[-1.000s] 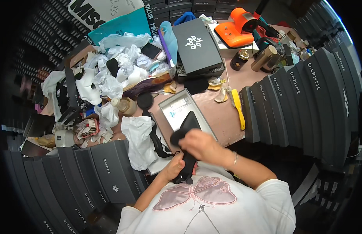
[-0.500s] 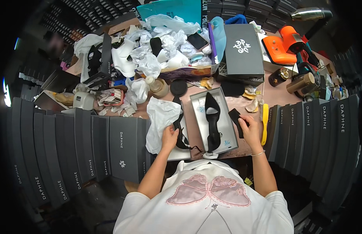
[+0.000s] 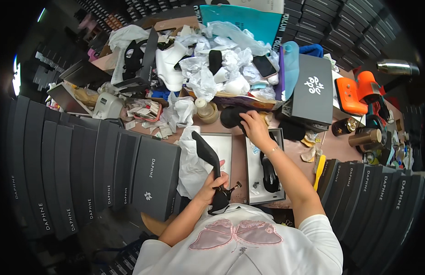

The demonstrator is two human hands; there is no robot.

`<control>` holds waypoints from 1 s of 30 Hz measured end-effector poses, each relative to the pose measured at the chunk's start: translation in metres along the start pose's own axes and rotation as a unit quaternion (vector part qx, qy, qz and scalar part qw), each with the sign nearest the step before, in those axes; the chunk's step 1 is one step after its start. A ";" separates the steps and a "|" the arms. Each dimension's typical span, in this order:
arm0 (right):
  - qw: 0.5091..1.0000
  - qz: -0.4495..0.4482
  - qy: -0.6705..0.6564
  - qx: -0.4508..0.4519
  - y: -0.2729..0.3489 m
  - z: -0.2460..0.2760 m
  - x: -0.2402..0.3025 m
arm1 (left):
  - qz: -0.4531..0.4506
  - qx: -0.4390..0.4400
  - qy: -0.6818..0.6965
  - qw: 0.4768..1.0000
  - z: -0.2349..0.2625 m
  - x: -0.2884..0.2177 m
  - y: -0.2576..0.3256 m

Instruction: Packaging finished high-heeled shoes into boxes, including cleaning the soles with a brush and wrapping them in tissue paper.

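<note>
**Black shoe in the left hand, right hand at a dark round pad**

The left hand is closed around a black high-heeled shoe, gripping it near the heel end close to the person's chest, so the shoe slants up and away over crumpled white tissue paper. The shoe is matte black and narrow, with a small strap and buckle hanging by the fingers. The right hand reaches forward, its fingers curled onto a dark round pad at the far side of the desk; whether it grips the pad or only presses on it cannot be told.

Between the 2 hands lie 2 open grey box halves: the left tray holds the tissue, and the right tray holds a second black shoe. Just right of it lies a yellow shoehorn.

Beyond the pad, a heap of white paper wads fills a cardboard box, with a phone on top. A black box lid with a white emblem sits to its right, a teal flat package behind it, and an orange tool further right.

Rows of upright dark grey boxes with white lettering and a small white emblem wall in the left edge, and more boxes the right. Bare desk shows only in narrow brown strips around the trays.
</note>
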State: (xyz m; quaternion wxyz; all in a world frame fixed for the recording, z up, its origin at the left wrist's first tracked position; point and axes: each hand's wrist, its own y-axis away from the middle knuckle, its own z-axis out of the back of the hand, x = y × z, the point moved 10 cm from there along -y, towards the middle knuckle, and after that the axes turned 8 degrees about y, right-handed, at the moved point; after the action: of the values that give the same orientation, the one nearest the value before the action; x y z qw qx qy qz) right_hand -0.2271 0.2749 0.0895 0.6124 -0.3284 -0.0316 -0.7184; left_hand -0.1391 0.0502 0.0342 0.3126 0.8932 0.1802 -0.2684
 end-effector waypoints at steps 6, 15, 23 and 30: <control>0.953 0.083 0.245 0.156 -0.027 -0.118 -0.018 | -0.013 0.036 0.099 0.994 -0.025 -0.026 -0.001; 0.940 0.013 -0.292 0.175 0.096 0.058 0.111 | 0.080 -0.007 0.243 0.967 -0.028 0.011 -0.004; 0.994 -0.048 -0.093 -0.019 0.112 0.093 0.107 | 0.144 0.099 0.043 0.984 -0.071 0.058 0.017; 0.987 -0.124 -0.078 -0.066 0.135 0.131 0.081 | 0.173 0.214 -0.034 0.961 -0.097 0.058 0.036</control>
State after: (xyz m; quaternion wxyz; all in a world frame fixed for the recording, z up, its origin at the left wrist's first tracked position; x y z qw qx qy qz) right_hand -0.0513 0.2307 0.1848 0.4913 -0.4165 -0.0720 -0.7616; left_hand -0.0403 0.0964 0.0808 0.1620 0.9471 -0.0496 -0.2726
